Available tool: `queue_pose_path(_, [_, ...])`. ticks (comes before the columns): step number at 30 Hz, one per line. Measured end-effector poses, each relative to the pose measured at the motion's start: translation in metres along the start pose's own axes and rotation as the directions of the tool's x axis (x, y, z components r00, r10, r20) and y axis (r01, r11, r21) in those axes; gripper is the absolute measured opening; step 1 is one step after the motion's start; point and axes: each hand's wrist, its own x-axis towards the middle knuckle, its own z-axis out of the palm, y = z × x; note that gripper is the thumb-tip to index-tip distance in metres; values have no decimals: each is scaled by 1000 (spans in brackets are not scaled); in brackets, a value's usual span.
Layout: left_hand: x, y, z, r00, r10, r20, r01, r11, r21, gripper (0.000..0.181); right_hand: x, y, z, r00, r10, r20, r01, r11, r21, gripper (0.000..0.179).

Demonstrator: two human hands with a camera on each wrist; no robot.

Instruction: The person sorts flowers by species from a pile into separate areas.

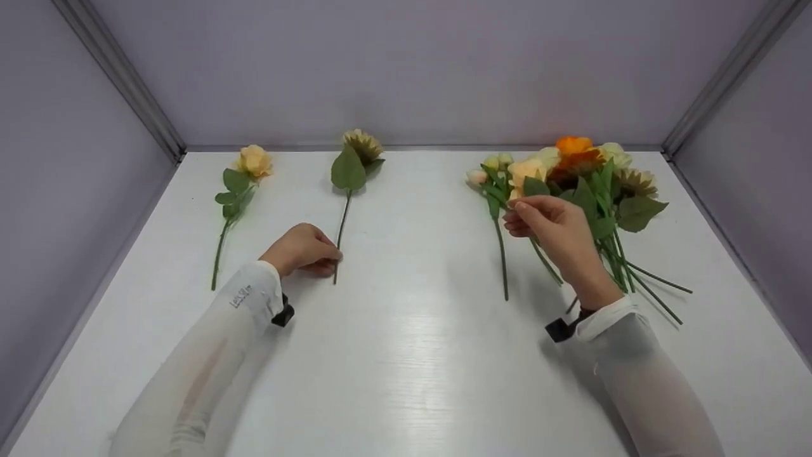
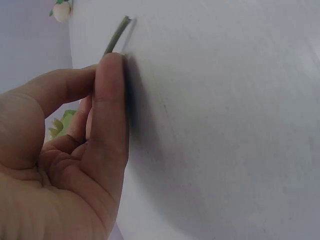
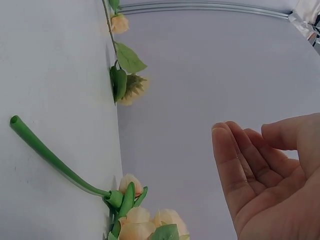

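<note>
Left hand (image 1: 307,249) pinches a flower stem (image 1: 343,222), likely light and springy, best held there, well clear of the bloom (image 1: 363,147), while the right hand (image 1: 555,231) hovers empty.

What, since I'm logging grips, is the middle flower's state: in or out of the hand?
In: the left hand pinches the middle flower by its stem, near the bottom.

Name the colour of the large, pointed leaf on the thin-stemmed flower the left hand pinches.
The leaf is dull green; the head view shows it best.
</note>
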Motion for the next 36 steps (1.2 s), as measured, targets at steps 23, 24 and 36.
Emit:
queue_pose_path(23, [-35, 57, 23, 863, 428, -269, -356, 892, 278, 25, -5, -21, -50, 982, -76, -172, 71, 997, -35, 38])
queue_pose_path(24, [-37, 64, 30, 833, 475, -282, -389, 867, 311, 27, -6, -22, -56, 977, -86, -196, 85, 996, -13, 37])
queue_pose_path(36, [-48, 98, 93, 602, 790, -113, -589, 535, 605, 63, -10, -24, -121, 938, -14, -347, -85, 960, -268, 38])
